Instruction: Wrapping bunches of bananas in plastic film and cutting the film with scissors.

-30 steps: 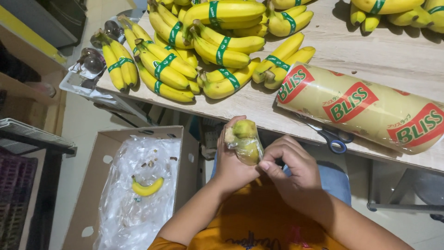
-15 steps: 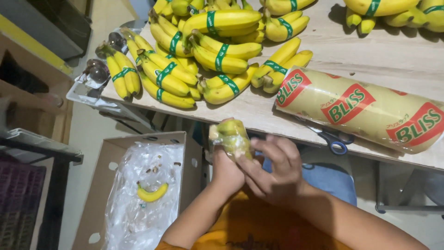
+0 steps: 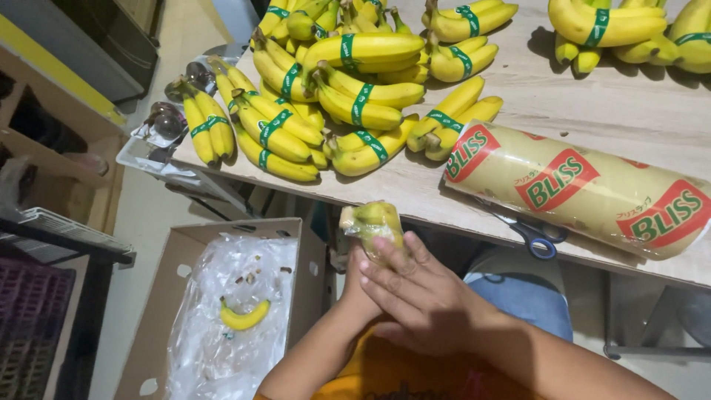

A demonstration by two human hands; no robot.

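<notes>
Both hands meet in front of the person's chest, just below the near edge of the tabletop point(image 3: 637, 111). The right hand point(image 3: 422, 296) lies on top, its fingers point(image 3: 392, 259) curled around the lower part of a small bunch of greenish bananas wrapped in clear film point(image 3: 374, 226), which stands upright above the knuckles. The left hand point(image 3: 355, 285) is mostly hidden under the right one; it seems to support the wrapped bunch from beneath, though how tightly it grips cannot be told. Beyond the hands, on the tabletop, lies a heap of yellow banana bunches with green bands point(image 3: 333, 96). Ahead and to the right of the hands rests a large roll of cling film point(image 3: 585, 189), and blue-handled scissors point(image 3: 529, 233) stick out from under it at the table's edge. Down to the left of the hands an open cardboard box point(image 3: 174, 296) lined with clear plastic stands on the floor, with a single yellow banana point(image 3: 244, 317) lying inside.
</notes>
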